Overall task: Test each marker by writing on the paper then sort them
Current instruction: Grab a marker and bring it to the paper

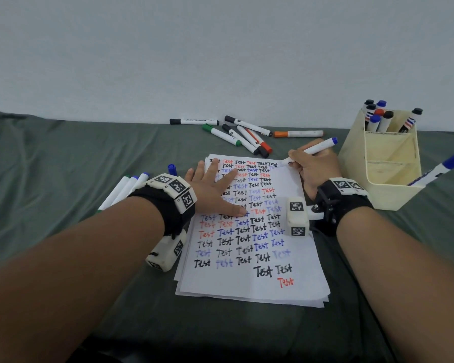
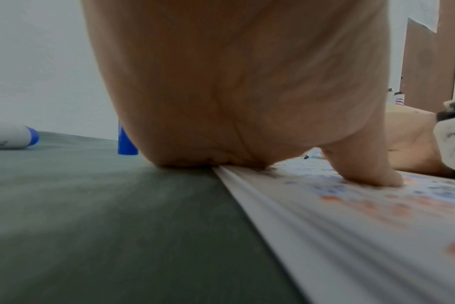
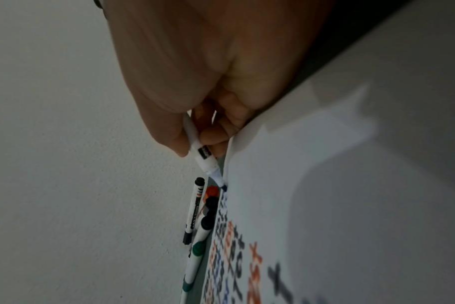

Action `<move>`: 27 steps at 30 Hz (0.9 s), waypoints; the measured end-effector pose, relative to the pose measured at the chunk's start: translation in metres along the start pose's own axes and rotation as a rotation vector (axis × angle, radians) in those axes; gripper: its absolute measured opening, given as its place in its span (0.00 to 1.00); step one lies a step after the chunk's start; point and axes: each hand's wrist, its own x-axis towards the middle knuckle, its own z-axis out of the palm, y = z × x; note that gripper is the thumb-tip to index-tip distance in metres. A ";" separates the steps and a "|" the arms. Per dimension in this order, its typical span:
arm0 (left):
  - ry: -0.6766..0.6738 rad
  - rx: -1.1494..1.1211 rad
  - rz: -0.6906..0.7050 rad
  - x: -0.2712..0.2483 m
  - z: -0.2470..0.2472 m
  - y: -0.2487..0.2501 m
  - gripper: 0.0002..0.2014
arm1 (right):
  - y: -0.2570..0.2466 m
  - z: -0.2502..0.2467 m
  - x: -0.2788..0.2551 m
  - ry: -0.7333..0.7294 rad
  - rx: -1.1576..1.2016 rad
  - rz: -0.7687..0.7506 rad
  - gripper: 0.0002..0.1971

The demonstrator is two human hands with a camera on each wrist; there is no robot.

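A: What's lying nearest?
B: A green cloth (image 1: 63, 158) is covering the surface, and the paper (image 1: 249, 286) is lying on it, filled with "Test" rows.
A: The hands?
B: The left hand (image 1: 215, 189) is pressing flat on the sheet, fingers spread wide. The right hand (image 1: 315, 166) is pinching a blue marker (image 1: 312, 150), tip touching the paper's far right corner.
A: Farther back?
B: Loose markers (image 1: 244, 134) are lying near a plain pale wall (image 1: 220, 48); a cream organizer (image 1: 388, 163) is standing at the right.

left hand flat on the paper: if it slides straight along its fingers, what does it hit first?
Probably the loose marker pile just past the paper's far edge. The left hand points roughly there; exact depth is unclear.
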 end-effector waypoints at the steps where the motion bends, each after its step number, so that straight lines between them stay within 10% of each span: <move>1: 0.003 0.001 0.001 -0.001 0.000 0.000 0.59 | 0.000 0.000 0.000 -0.007 -0.001 -0.004 0.03; 16: -0.003 0.003 -0.003 -0.003 -0.002 0.002 0.58 | 0.001 -0.001 0.000 0.009 0.348 0.057 0.10; 27: -0.005 0.006 -0.004 -0.001 -0.002 0.001 0.59 | 0.003 0.003 0.004 0.019 0.014 -0.019 0.20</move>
